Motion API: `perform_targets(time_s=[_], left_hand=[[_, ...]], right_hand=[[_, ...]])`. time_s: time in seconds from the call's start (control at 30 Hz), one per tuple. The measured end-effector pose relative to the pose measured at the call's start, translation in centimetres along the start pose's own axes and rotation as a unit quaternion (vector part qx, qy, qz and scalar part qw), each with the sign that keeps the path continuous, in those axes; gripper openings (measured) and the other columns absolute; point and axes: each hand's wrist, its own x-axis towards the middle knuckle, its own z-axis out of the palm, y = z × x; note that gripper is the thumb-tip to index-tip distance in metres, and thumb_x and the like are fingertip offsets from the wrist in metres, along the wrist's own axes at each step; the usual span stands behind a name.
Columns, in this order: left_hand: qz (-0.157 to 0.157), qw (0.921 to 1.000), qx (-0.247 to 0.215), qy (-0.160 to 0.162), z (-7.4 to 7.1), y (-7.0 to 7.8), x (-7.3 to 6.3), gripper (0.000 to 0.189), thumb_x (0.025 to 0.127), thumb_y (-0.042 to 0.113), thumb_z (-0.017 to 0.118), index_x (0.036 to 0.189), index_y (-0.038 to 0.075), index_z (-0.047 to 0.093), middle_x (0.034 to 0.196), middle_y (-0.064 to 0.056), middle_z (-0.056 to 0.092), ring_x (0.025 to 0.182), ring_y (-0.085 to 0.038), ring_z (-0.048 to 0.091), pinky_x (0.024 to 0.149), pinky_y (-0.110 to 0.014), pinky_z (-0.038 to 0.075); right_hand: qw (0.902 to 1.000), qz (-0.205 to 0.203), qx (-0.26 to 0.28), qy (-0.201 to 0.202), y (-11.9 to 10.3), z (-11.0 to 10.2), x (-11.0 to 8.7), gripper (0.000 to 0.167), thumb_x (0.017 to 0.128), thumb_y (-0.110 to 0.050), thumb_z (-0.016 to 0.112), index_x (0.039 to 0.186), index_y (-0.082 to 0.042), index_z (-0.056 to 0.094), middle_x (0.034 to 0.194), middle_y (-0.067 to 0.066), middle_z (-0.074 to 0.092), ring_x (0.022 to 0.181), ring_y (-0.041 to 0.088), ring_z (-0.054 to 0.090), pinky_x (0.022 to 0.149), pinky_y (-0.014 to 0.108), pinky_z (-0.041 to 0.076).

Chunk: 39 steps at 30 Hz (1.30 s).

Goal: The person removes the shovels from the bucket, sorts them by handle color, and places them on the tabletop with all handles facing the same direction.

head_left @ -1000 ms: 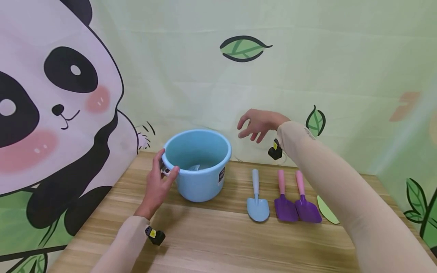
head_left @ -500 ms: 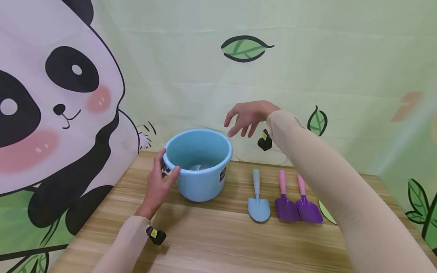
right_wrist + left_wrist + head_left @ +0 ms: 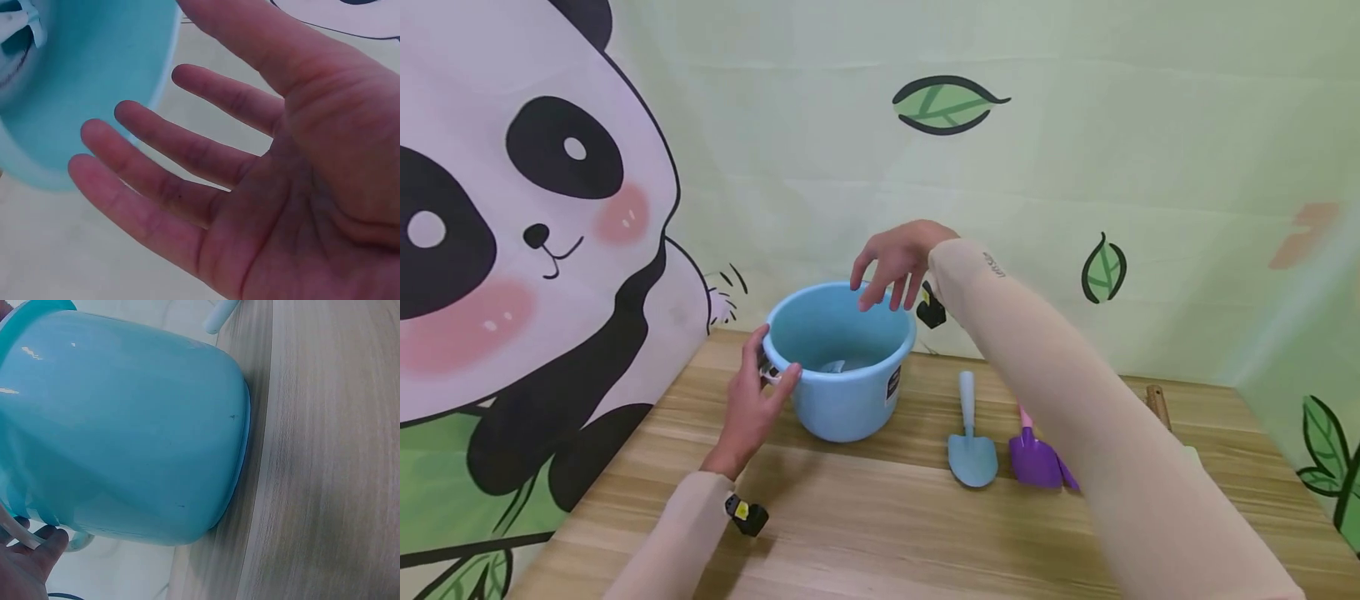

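Note:
A light blue plastic bucket [image 3: 842, 408] stands upright on the table. My left hand [image 3: 751, 408] holds it at the left rim; in the left wrist view, fingers curl round its pale handle [image 3: 24, 534]. Over the bucket's right rim hovers my right hand [image 3: 895, 262], fingers spread and pointing down towards the opening. Nothing lies in the palm [image 3: 281, 206] in the right wrist view. At the bottom of the bucket is a pale blue-white object [image 3: 25, 25], mostly cut off in that view.
Right of the bucket lie a light blue hand trowel [image 3: 972, 458] and two purple shovels [image 3: 1035, 462], the second largely behind my right sleeve. A wooden handle [image 3: 1157, 407] and a green edge [image 3: 1191, 454] show beyond the sleeve. A printed cloth backdrop [image 3: 1000, 183] rises behind the table.
My right hand has moved left from beside the bucket to above its right rim. The left hand keeps its hold, and the bucket stays in place. The wooden handle has come into sight.

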Motion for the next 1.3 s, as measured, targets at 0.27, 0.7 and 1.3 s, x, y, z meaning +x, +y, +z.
perform_targets(time_s=[0.27, 0.7, 1.3], left_hand=[[-0.012, 0.9999, -0.003, -0.007, -0.2, 0.0, 0.1, 0.076, 0.101, 0.039, 0.064, 0.162, 0.018, 0.022, 0.159, -0.016, 0.040, 0.142, -0.037, 0.044, 0.112, -0.057, 0.041], [-0.017, 0.9998, 0.000, -0.011, -0.3, 0.2, 0.0, 0.077, 0.101, 0.042, 0.063, 0.162, 0.020, 0.021, 0.161, -0.013, 0.038, 0.145, -0.034, 0.041, 0.115, -0.057, 0.039], [-0.010, 0.9999, -0.002, -0.008, -0.3, -0.1, -0.1, 0.076, 0.101, 0.038, 0.064, 0.161, 0.020, 0.022, 0.161, -0.014, 0.038, 0.145, -0.034, 0.041, 0.116, -0.056, 0.037]], right_hand=[[0.9997, -0.006, -0.012, -0.021, -0.9, 1.9, 2.7, 0.050, 0.092, -0.032, 0.079, 0.136, -0.019, 0.059, 0.128, 0.017, 0.065, 0.101, 0.029, 0.074, 0.084, 0.038, 0.062], [0.9945, 0.040, -0.027, -0.093, -1.4, 4.2, 7.3, 0.066, 0.089, -0.033, 0.082, 0.146, -0.015, 0.055, 0.137, 0.018, 0.063, 0.124, 0.033, 0.063, 0.087, 0.039, 0.061], [0.9668, 0.048, -0.195, -0.158, -3.0, 6.3, 6.8, 0.044, 0.097, -0.035, 0.071, 0.138, -0.020, 0.063, 0.132, 0.010, 0.068, 0.125, 0.025, 0.063, 0.106, 0.046, 0.049]])
